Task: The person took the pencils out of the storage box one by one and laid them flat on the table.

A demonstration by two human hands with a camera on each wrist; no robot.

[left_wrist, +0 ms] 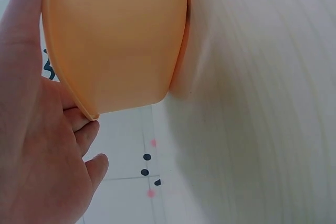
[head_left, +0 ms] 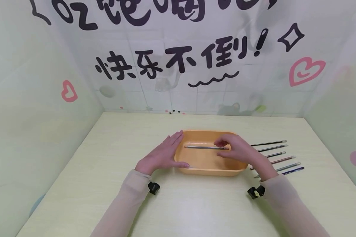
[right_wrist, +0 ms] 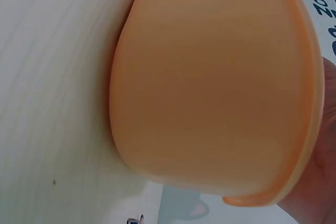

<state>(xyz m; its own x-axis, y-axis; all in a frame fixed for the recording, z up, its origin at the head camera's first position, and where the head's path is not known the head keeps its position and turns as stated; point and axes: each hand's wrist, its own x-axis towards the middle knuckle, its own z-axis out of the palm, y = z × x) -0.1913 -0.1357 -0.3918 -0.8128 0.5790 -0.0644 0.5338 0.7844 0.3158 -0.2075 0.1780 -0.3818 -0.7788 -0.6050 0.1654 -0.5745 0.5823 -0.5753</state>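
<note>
An orange tray (head_left: 216, 172) with rounded corners stands on the table, and one dark pencil (head_left: 206, 147) lies lengthwise inside it. My left hand (head_left: 163, 154) rests against the tray's left end, its fingers extended at the far corner and its thumb over the near rim; the left wrist view shows the fingers touching the rim. Over the tray's right end reaches my right hand (head_left: 237, 150), with a gap between thumb and fingers around the pencil's right end. In the right wrist view the tray's wall (right_wrist: 210, 87) hides the fingertips.
Several pencils (head_left: 281, 160) lie side by side on the table, right of the tray and partly behind the right forearm. A pale wood-look table (head_left: 136, 131) extends to a backdrop (head_left: 195, 98) printed with black lettering and hearts. Side panels stand left and right.
</note>
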